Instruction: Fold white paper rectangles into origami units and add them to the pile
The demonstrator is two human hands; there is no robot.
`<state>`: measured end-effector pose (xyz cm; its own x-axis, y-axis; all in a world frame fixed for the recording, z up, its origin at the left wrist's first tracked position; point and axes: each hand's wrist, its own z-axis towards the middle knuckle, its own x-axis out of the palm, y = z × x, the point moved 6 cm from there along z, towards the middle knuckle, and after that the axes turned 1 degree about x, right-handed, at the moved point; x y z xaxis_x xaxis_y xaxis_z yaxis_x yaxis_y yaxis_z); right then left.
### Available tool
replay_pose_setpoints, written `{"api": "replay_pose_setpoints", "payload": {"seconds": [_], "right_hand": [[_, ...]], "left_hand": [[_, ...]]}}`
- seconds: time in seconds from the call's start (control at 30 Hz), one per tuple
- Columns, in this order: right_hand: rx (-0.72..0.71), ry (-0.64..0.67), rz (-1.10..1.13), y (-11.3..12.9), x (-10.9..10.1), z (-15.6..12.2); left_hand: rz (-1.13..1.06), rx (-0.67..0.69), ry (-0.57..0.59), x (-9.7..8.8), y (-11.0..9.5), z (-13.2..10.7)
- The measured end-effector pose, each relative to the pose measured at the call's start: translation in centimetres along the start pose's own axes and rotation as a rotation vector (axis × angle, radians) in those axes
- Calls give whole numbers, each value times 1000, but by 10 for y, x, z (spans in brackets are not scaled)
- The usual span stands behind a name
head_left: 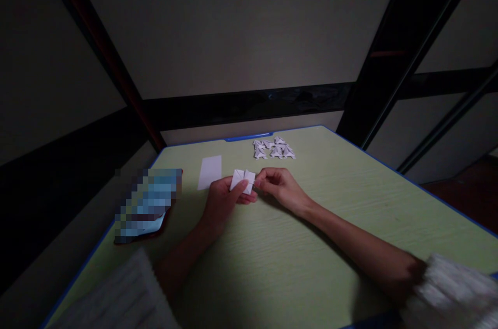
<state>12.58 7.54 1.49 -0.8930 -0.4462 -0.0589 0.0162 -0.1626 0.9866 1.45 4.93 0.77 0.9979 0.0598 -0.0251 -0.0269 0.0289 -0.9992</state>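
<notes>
A small white folded paper [240, 180] with several crease lines lies across the fingers of my left hand [223, 196]. The left thumb presses on its top face, and the other fingers support it from below. My right hand [282, 186] pinches the paper's right edge between thumb and curled fingertips; the exact fold there is too small to make out. Both hands are just above the middle of the table. Beyond them stand several small folded paper figures [274, 148], grouped close together.
A flat white paper sheet [210, 170] lies left of my hands on the pale green table [342, 261], which has a blue rim. At the left edge sits a phone-like device [151, 204], its screen blurred out. A panelled wall [249, 33] rises behind the table.
</notes>
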Motion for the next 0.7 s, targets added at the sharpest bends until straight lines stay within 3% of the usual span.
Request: {"api": "replay_pose_setpoints", "payload": {"seconds": [0.2,0.4,0.7], "right_hand": [[-59,3,-68,2,-2,0],[11,109,48,-3,5,0],[-14,269,82,2,13,-5]], "left_hand": [[-11,14,20,2,-1,0],[86,89,11,1,-9,-3],[31,5,213,9,0,-2]]}}
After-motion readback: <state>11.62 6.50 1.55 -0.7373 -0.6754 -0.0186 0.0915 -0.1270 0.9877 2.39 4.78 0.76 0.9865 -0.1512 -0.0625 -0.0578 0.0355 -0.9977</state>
